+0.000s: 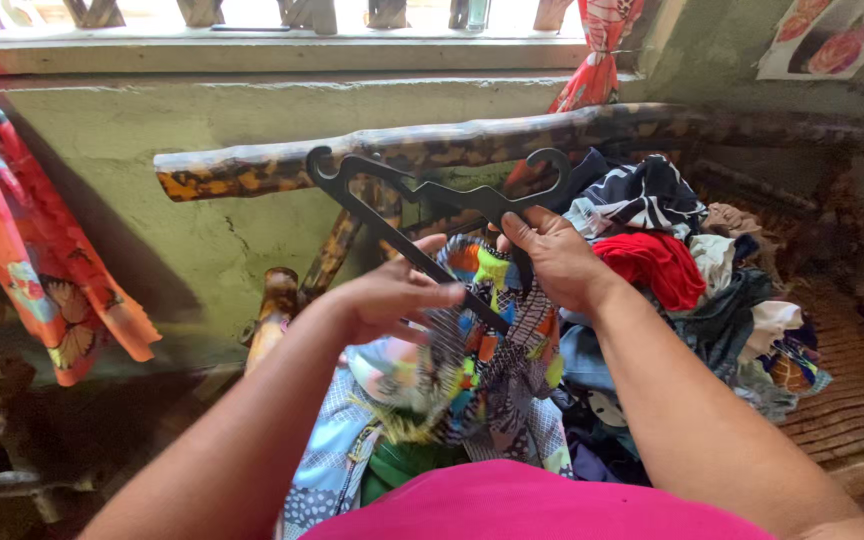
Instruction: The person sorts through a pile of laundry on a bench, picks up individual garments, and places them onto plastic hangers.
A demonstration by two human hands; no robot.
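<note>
two hands work a black plastic hanger (422, 215) into a multicoloured patterned garment (472, 350) over a heap of clothes.

the right hand (557, 258) has its fingers closed around the middle of the hanger, just under its hook end, thumb pressed on top. the left hand (392, 295) lies against the hanger's lower arm, its fingers curled and pinching the bright fabric where it meets the bar. the hanger is tilted, held in the air in front of a mottled brown-and-yellow wooden rail (402, 150), with the garment hanging from it down toward the person's pink shirt (532, 505). to the right, a pile of clothes (692, 280), with a red piece on top, rests on a woven seat. an orange butterfly-print cloth (32, 260) hangs at the far left below the window ledge (272, 55).
</note>
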